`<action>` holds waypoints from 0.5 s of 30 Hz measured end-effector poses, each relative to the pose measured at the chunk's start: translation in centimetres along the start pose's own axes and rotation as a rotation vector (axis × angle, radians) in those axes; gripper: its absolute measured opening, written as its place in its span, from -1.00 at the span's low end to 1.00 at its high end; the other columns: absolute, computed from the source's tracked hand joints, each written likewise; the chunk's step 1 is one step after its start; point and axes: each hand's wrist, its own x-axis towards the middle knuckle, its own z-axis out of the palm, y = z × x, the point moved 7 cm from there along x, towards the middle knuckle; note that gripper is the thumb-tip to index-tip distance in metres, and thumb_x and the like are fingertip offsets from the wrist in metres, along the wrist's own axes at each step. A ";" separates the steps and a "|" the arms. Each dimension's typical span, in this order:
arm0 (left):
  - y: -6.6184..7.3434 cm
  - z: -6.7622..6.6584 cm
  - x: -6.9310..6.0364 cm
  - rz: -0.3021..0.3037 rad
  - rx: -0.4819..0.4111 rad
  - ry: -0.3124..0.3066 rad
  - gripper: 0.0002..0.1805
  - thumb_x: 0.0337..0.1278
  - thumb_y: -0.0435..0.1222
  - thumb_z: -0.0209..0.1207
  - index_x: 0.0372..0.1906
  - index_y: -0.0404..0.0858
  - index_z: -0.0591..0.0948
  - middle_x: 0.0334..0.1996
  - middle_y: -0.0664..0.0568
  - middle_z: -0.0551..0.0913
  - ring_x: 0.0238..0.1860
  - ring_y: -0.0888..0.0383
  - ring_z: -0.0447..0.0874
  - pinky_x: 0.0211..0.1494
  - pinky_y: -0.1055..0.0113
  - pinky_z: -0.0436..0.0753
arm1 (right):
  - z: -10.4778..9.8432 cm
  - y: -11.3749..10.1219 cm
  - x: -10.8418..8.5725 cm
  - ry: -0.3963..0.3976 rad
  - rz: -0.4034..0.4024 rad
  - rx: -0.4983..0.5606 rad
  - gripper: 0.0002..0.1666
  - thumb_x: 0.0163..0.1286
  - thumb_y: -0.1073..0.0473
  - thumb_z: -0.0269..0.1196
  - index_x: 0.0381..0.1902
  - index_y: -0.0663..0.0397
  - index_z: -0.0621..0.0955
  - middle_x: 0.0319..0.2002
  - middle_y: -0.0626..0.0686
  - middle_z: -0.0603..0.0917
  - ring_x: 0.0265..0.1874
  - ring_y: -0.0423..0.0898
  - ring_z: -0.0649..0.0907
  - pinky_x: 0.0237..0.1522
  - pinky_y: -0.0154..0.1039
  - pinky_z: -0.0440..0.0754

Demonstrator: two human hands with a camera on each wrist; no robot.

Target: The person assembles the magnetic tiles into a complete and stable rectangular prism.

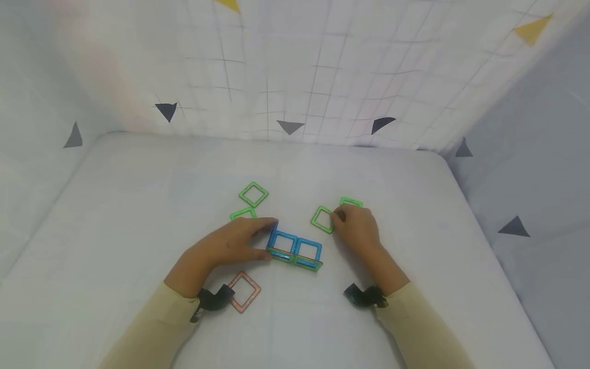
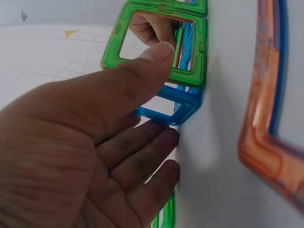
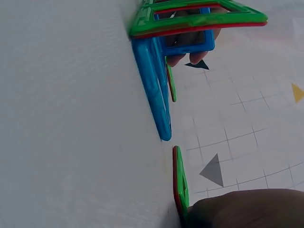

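Observation:
Two blue square magnetic tiles [image 1: 287, 234] lie joined on the white table. Along their near edge, green tiles [image 1: 282, 257] stand up at a tilt, and another blue tile [image 1: 273, 236] stands at the left end. My left hand [image 1: 232, 242] holds this left corner. In the left wrist view its thumb presses the green tile [image 2: 190, 77], with the fingers behind the blue tile [image 2: 159, 115]. To the right, my right hand [image 1: 359, 229] pinches the corner of a loose green tile [image 1: 316, 214]. In the right wrist view that tile [image 3: 179, 175] is seen edge-on; the fingertips are partly hidden.
Another green tile [image 1: 352, 199] lies partly hidden behind my right hand. Beyond my left hand are two more green tiles, one whole [image 1: 246, 188] and one partly covered [image 1: 243, 210]. An orange tile [image 1: 251, 301] lies beside my left wrist. A gridded white sheet [image 1: 295, 66] rises behind the table.

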 end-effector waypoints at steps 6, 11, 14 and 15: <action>-0.1 -0.1 0.0 -0.003 -0.009 0.003 -0.15 0.02 -0.09 0.45 0.47 -0.01 0.37 0.39 0.19 0.45 0.44 0.21 0.32 0.48 0.15 0.35 | 0.0 0.0 0.0 -0.048 0.013 -0.045 -0.73 0.43 0.01 0.22 -0.15 0.06 0.70 -0.31 0.01 0.75 -0.42 -0.05 0.63 -0.44 -0.17 0.60; -0.1 -0.1 0.1 -0.001 -0.017 0.004 -0.14 0.01 -0.08 0.46 0.46 0.00 0.38 0.39 0.20 0.44 0.44 0.21 0.32 0.48 0.16 0.35 | -0.3 0.0 -0.3 -0.095 0.016 -0.098 -0.73 0.44 0.00 0.19 -0.16 0.06 0.66 -0.37 0.00 0.69 -0.45 -0.04 0.59 -0.48 -0.19 0.53; -0.2 0.0 0.2 -0.006 -0.022 0.003 -0.12 -0.01 -0.06 0.47 0.47 0.01 0.37 0.40 0.21 0.43 0.45 0.21 0.31 0.48 0.16 0.35 | -0.8 -0.2 -0.5 -0.101 0.003 -0.138 -0.74 0.45 0.00 0.18 -0.18 0.06 0.65 -0.43 0.01 0.65 -0.49 -0.04 0.56 -0.55 -0.19 0.48; -0.2 0.0 0.2 -0.007 -0.022 0.004 -0.11 -0.02 -0.05 0.48 0.47 0.02 0.37 0.40 0.22 0.43 0.45 0.21 0.32 0.48 0.16 0.35 | -0.9 -0.4 -0.6 -0.096 -0.005 -0.149 -0.74 0.45 0.00 0.19 -0.18 0.06 0.65 -0.44 0.00 0.65 -0.51 -0.04 0.55 -0.57 -0.20 0.48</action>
